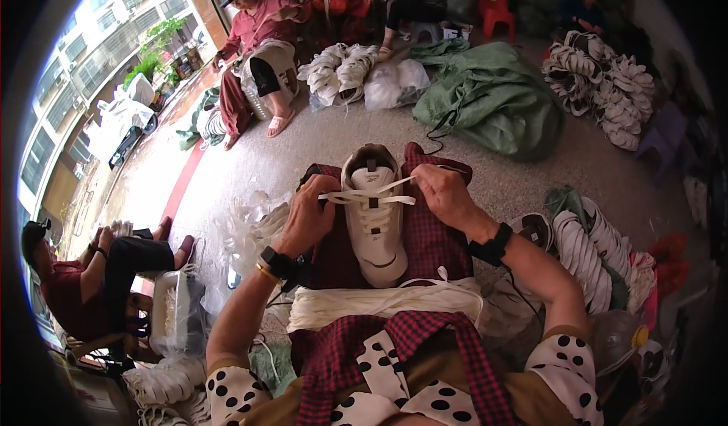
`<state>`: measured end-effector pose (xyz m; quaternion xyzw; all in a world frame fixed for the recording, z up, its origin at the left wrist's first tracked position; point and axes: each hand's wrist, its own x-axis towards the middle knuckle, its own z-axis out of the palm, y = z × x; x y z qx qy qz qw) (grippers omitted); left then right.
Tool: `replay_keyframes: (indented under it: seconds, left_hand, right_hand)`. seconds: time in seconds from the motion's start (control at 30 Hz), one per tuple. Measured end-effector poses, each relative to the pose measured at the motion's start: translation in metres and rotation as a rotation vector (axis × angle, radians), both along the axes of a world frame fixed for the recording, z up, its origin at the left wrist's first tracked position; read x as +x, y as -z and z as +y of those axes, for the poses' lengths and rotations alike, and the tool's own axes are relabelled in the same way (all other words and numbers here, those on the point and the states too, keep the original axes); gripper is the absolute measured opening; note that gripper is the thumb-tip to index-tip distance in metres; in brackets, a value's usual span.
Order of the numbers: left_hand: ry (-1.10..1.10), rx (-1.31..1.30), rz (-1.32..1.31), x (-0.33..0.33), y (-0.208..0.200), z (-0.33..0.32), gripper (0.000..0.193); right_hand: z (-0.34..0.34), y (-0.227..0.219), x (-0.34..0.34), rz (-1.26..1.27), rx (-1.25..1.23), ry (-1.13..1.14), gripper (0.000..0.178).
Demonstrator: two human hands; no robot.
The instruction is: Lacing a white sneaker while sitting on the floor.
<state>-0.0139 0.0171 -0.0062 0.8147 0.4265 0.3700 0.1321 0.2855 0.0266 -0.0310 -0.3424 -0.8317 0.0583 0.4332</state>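
Note:
A cream sneaker (377,248) lies in front of me on dark red checked cloth (436,244), its toe toward me and its heel opening away. White laces (373,217) cross up its front and form a loose loop near the tongue. At the shoe's left, my left hand (307,210) pinches one side of the lace. My right hand (446,197), on the other side, holds the opposite lace end between its closed fingertips. Between the shoe and my body lies a thick bundle of white laces (379,308).
Bundled white shoe parts (584,255) lie at my right, near a clear plastic bottle (618,339). Farther off are a green sack (493,100) and a red chair (497,9). Seated people work ahead and at the left, beside a translucent bin (176,312).

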Motion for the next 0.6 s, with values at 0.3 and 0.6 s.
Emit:
replay_keyframes:
  seconds: [0.3,0.6]
  left_hand:
    - [-0.112,0.219,-0.063,-0.026,-0.006,0.014,0.009]
    - [-0.055,0.369,0.177,-0.043,-0.004,0.008,0.016]
  right_hand:
    - [-0.005,0.003,0.000,0.130,-0.103,0.016,0.010]
    - [-0.003,-0.005,0.019,0.002,0.053,0.034,0.008]
